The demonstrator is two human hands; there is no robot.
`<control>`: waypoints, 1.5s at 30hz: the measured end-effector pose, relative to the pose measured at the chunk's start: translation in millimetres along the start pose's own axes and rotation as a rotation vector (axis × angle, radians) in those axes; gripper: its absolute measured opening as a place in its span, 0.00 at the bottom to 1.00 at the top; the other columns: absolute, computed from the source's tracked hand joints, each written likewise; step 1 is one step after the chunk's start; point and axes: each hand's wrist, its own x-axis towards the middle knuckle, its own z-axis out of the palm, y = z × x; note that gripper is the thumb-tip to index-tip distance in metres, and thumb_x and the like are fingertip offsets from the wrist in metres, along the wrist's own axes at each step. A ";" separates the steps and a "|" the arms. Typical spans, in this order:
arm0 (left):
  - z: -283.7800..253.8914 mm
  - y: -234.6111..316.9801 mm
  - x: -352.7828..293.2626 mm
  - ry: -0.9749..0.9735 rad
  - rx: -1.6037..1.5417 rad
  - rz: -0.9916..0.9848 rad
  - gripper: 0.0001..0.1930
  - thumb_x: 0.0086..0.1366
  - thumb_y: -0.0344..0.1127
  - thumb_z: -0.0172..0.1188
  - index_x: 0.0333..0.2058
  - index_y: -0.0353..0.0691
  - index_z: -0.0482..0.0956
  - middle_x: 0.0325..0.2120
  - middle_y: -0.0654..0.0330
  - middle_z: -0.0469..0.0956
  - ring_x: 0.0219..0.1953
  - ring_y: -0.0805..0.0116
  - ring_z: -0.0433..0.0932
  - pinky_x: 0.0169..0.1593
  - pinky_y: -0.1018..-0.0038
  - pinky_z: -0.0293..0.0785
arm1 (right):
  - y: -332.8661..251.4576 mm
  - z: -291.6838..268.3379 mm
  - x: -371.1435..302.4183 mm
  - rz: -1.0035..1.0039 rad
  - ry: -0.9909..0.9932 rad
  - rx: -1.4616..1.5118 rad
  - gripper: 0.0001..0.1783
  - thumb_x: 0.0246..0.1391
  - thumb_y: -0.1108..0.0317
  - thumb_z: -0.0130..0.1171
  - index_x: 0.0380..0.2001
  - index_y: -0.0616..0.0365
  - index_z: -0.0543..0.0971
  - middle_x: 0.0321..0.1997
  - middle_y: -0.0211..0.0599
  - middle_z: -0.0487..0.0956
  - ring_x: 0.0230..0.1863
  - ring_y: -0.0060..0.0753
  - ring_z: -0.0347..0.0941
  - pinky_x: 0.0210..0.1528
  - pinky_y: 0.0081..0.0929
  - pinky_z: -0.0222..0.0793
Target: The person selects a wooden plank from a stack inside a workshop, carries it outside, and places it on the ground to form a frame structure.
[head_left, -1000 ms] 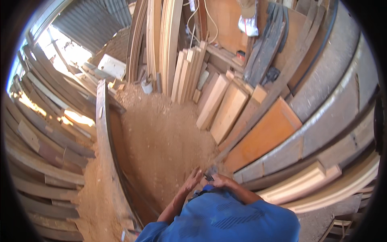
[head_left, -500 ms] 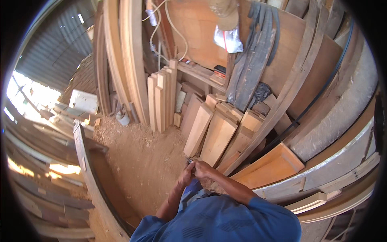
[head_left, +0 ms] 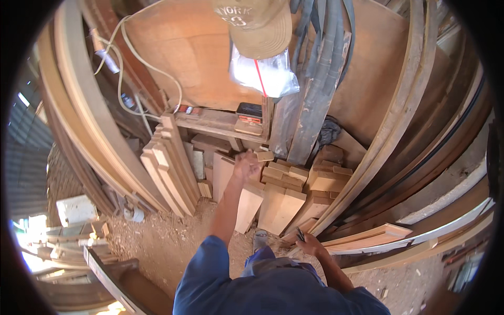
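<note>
My left hand (head_left: 247,166) reaches out over the upright wooden boards, its fingers blurred by motion. Right beside the fingertips is a small wooden block (head_left: 264,156); I cannot tell whether the hand grips it or only comes near it. Below the hand stand pale cut boards (head_left: 282,209), with shorter blocks (head_left: 286,175) lying on top behind them. Lower down to the right, my right hand (head_left: 311,245) is closed around a small dark, slim object (head_left: 300,234) whose kind does not show clearly.
A ledge (head_left: 220,122) carries a black and orange box (head_left: 249,113). A cap (head_left: 260,26) and a plastic bag (head_left: 265,73) hang above. Tall planks (head_left: 84,105) lean at left, narrow slats (head_left: 170,163) beside them. Long beams (head_left: 391,115) slant down at right. Sawdust covers the floor (head_left: 157,236).
My hands, together in front of my body before, have parted. The left has stretched forward to the blocks; the right has moved right with the dark object. The view has shifted closer to the wall.
</note>
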 end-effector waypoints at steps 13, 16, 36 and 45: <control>27.5 85.4 208.2 0.084 -0.048 -0.238 0.41 0.61 0.66 0.53 0.59 0.37 0.59 0.52 0.42 0.69 0.46 0.47 0.75 0.49 0.54 0.77 | 36.5 76.6 -77.0 0.561 0.232 0.327 0.16 0.50 0.58 0.58 0.25 0.64 0.76 0.18 0.43 0.77 0.19 0.35 0.76 0.23 0.34 0.71; 17.9 84.2 237.5 0.080 -0.021 -0.239 0.26 0.67 0.55 0.49 0.50 0.36 0.68 0.45 0.43 0.74 0.43 0.49 0.78 0.48 0.54 0.77 | 13.8 75.9 -78.8 0.569 0.207 0.335 0.18 0.49 0.58 0.59 0.29 0.65 0.77 0.19 0.45 0.78 0.20 0.38 0.77 0.24 0.35 0.72; -103.2 39.5 11.1 -0.035 -0.172 -0.021 0.14 0.65 0.38 0.42 0.48 0.44 0.64 0.42 0.54 0.74 0.42 0.57 0.78 0.39 0.55 0.81 | -102.3 -11.7 -44.7 0.168 0.410 0.004 0.19 0.53 0.58 0.53 0.39 0.65 0.69 0.33 0.64 0.75 0.41 0.65 0.72 0.40 0.50 0.65; -31.9 -105.1 -213.3 -0.591 -0.019 -0.292 0.20 0.63 0.36 0.50 0.54 0.41 0.64 0.48 0.55 0.74 0.48 0.58 0.77 0.45 0.53 0.80 | -196.4 -13.4 -98.6 0.001 0.444 -0.167 0.16 0.52 0.62 0.55 0.38 0.64 0.71 0.30 0.58 0.78 0.38 0.60 0.75 0.42 0.50 0.68</control>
